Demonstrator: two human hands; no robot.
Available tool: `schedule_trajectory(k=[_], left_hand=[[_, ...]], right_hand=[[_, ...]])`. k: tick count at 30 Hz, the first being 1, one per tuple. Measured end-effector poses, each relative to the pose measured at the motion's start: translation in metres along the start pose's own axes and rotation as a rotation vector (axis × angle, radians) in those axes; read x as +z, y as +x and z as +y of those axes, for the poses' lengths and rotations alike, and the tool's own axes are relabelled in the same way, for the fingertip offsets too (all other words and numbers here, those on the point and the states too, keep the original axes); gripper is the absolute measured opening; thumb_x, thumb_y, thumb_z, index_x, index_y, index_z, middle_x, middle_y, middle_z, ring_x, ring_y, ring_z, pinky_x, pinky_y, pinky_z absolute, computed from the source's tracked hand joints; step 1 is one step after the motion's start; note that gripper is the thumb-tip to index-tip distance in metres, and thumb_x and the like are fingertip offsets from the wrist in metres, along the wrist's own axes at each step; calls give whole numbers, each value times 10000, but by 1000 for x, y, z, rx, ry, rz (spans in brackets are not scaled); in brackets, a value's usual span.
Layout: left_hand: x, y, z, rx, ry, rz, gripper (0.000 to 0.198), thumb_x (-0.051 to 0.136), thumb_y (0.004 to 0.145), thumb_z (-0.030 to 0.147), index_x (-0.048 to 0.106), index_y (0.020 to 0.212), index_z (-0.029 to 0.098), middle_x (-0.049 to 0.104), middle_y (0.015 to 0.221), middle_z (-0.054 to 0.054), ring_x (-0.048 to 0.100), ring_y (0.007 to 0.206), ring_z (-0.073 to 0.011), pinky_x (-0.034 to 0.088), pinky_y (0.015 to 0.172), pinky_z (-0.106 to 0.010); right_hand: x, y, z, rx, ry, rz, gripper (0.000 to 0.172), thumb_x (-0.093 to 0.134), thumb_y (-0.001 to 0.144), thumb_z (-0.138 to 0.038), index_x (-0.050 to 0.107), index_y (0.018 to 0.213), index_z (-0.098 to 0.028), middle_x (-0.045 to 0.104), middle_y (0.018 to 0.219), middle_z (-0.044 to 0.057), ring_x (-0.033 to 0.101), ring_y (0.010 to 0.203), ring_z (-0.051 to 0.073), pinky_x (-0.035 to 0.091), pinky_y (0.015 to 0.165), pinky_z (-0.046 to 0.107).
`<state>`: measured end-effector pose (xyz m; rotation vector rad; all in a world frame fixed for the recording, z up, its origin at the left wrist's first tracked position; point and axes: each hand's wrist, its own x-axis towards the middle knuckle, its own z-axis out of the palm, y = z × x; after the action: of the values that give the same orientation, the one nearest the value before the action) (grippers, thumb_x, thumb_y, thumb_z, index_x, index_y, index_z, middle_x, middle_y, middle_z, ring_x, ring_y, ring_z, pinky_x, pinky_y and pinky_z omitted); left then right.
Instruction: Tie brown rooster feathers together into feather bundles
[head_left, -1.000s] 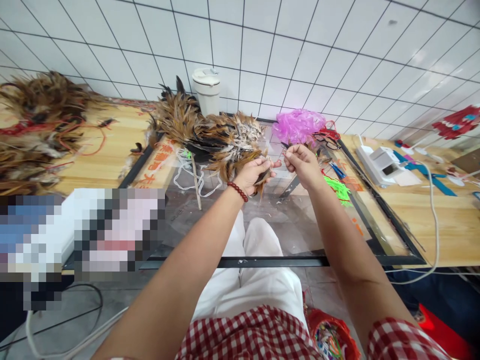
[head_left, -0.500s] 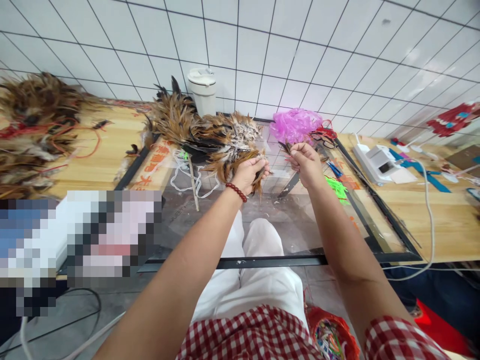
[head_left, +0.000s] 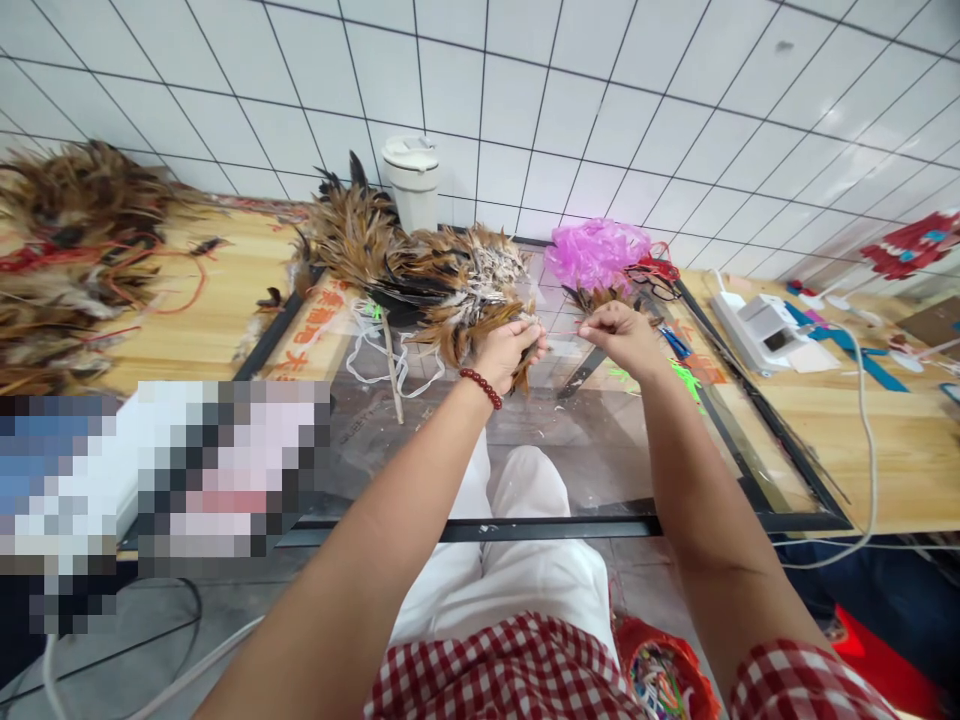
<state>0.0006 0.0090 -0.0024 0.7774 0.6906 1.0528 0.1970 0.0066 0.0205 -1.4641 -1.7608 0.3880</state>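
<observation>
My left hand (head_left: 511,350), with a red bead bracelet (head_left: 481,388) at its wrist, is closed on a small bunch of brown feathers (head_left: 523,376). Just behind it lies a large pile of brown and black feathers (head_left: 450,270). My right hand (head_left: 621,336) pinches a thin red thread (head_left: 564,332), which runs level across the gap to the left hand. Dark loose feathers (head_left: 600,297) lie behind the right hand, in front of a crumpled pink plastic bag (head_left: 596,252). Both hands are above a glass tabletop (head_left: 450,465) with a black frame.
A white lidded cup (head_left: 412,180) stands by the tiled wall. Bright green strips (head_left: 686,380) and blue-handled pliers (head_left: 675,342) are at right, near a white power strip (head_left: 739,330). A stick (head_left: 392,370) and white cord lie at left. More feathers (head_left: 82,200) are heaped far left.
My right hand has let go of the dark feather tips and now pulls a red thread taut toward the right. The left hand keeps its hold on the feather bunch.
</observation>
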Motion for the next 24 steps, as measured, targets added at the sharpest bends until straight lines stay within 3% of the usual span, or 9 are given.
schedule_trajectory(k=[4, 9, 11, 13, 15, 18, 20, 24], left_hand=[[1, 1, -3, -17, 32, -30, 88, 609, 814, 115, 598, 735, 79, 649, 758, -59, 571, 553, -58, 393, 457, -167], [-2, 4, -7, -9, 43, -32, 89, 619, 813, 133, 610, 745, 76, 665, 789, -82, 569, 551, -63, 404, 446, -172], [-3, 5, -8, -12, 43, -42, 89, 628, 808, 141, 612, 747, 78, 658, 763, -72, 564, 545, -60, 404, 442, -166], [-3, 5, -8, -15, 38, -42, 86, 618, 813, 134, 612, 747, 79, 650, 751, -61, 562, 541, -57, 404, 440, -162], [-2, 4, -7, -16, 32, -36, 89, 603, 820, 122, 605, 741, 81, 640, 740, -51, 561, 536, -55, 405, 438, -161], [-1, 2, -5, -16, 29, -28, 98, 608, 816, 120, 591, 726, 86, 621, 709, -34, 555, 528, -52, 403, 441, -158], [0, 1, -4, -16, 29, -26, 101, 616, 812, 125, 587, 723, 88, 612, 698, -26, 552, 528, -49, 403, 446, -155], [-1, 1, -4, -12, 19, -31, 104, 619, 811, 126, 581, 722, 89, 612, 707, -21, 555, 530, -43, 403, 450, -149]], right_hand=[[-29, -1, 16, 69, -270, 48, 127, 634, 689, -285, 707, 694, -181, 602, 801, 53, 553, 717, 171, 450, 685, 329], [-57, -8, 26, 250, -688, 296, 253, 599, 727, -291, 725, 932, -212, 612, 1075, 122, 576, 977, 282, 451, 827, 441], [-59, -10, 26, 320, -762, 223, 269, 599, 728, -294, 726, 955, -228, 637, 1044, 117, 590, 971, 293, 453, 818, 442], [-55, -10, 25, 360, -773, 59, 220, 605, 720, -305, 743, 876, -234, 678, 894, 94, 619, 882, 277, 463, 762, 397], [-49, -10, 24, 325, -795, -78, 186, 625, 693, -304, 747, 816, -237, 695, 820, 77, 630, 832, 263, 458, 720, 359], [-41, -9, 26, 250, -827, -144, 162, 609, 678, -242, 738, 772, -212, 709, 843, 84, 635, 825, 248, 446, 705, 331], [-41, -8, 28, 273, -736, -70, 172, 580, 701, -229, 728, 782, -191, 710, 816, 85, 634, 779, 226, 443, 682, 314], [-51, -5, 33, 299, -456, 240, 212, 569, 745, -309, 704, 830, -169, 686, 721, 63, 609, 674, 193, 446, 639, 302]])
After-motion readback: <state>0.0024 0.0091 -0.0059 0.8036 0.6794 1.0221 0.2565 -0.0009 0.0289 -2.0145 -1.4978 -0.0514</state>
